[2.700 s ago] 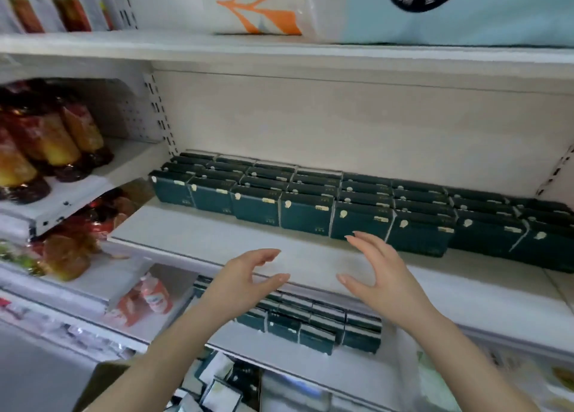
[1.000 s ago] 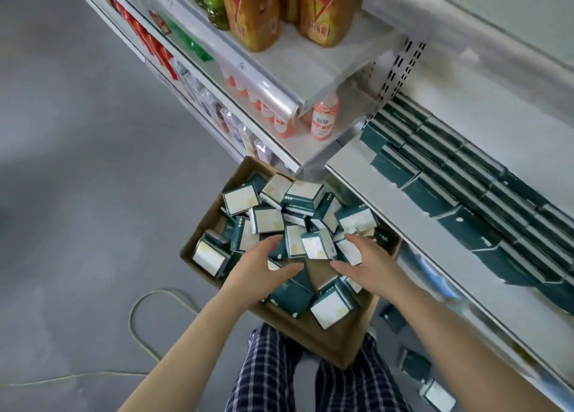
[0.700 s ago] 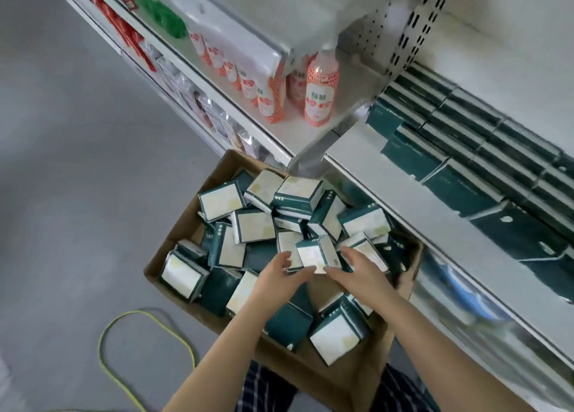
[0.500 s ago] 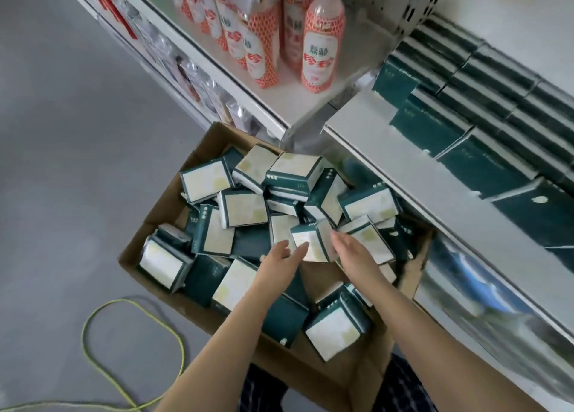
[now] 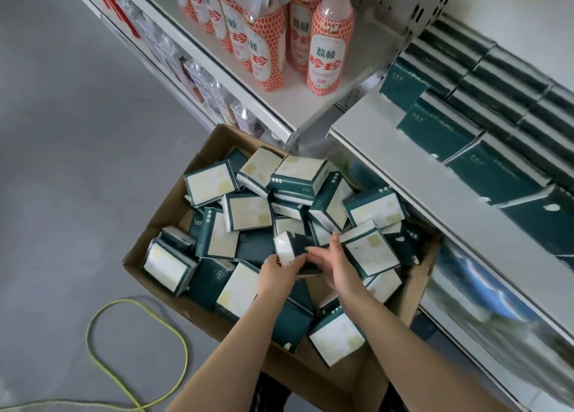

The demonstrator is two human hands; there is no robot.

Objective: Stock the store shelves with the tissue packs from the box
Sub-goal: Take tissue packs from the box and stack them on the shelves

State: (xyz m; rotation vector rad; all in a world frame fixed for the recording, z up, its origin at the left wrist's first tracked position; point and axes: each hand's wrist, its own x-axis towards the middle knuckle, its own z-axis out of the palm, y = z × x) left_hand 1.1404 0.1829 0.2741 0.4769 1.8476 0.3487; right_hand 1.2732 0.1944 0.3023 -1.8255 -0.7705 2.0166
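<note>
The hands meet over the middle of the box [image 5: 211, 149], closed from both sides on one pack [image 5: 295, 245]: the left hand [image 5: 275, 271] curls under its white end, and the right hand [image 5: 337, 264] lays its fingers across the dark green face with the thumb up at the far edge. The pack sits tilted, just above the heap, so it looks freshly picked and not yet carried off. It is probably light and soft: a film-wrapped block of tissue that gives under a squeeze and will not break if dropped. The glossy wrap may be slippery, so the broad flat faces, pinched between thumb and fingers, look like the safest hold. The short ends would dent and slip more easily. One hand should manage a pack, and two could bring up a few pressed together. Around it the other packs [image 5: 245, 212] lie jumbled at all angles, some pale face up, some on edge. To the right the shelf [image 5: 419, 169] carries rows of stocked packs [image 5: 435, 122] set back from a bare front strip. Bottles [image 5: 329, 48] stand on the next bay, and a yellow cord [image 5: 185, 352] loops on the floor [image 5: 62, 131].
</note>
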